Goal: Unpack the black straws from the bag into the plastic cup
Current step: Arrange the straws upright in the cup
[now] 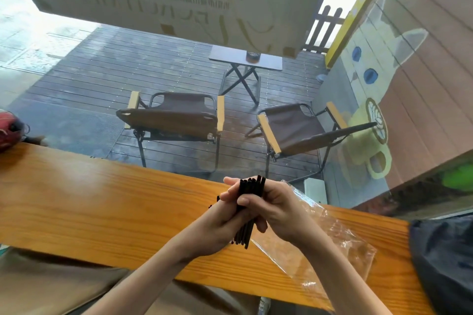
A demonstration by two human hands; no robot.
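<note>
A bundle of black straws (250, 188) stands nearly upright between both hands above the wooden counter (102, 202). My left hand (220, 222) grips the bundle from the left, fingers laid across it. My right hand (276, 208) wraps round it from the right, thumb over the front. The straws' lower ends stick out below the hands. A clear plastic bag (332, 245) lies crumpled on the counter to the right of my right hand. No plastic cup is in view.
A dark cloth bag (445, 263) lies on the counter's right end. A red object (10, 130) sits at the far left edge. Behind the window are two folding chairs (176, 117) and a small table (245, 59) on a deck.
</note>
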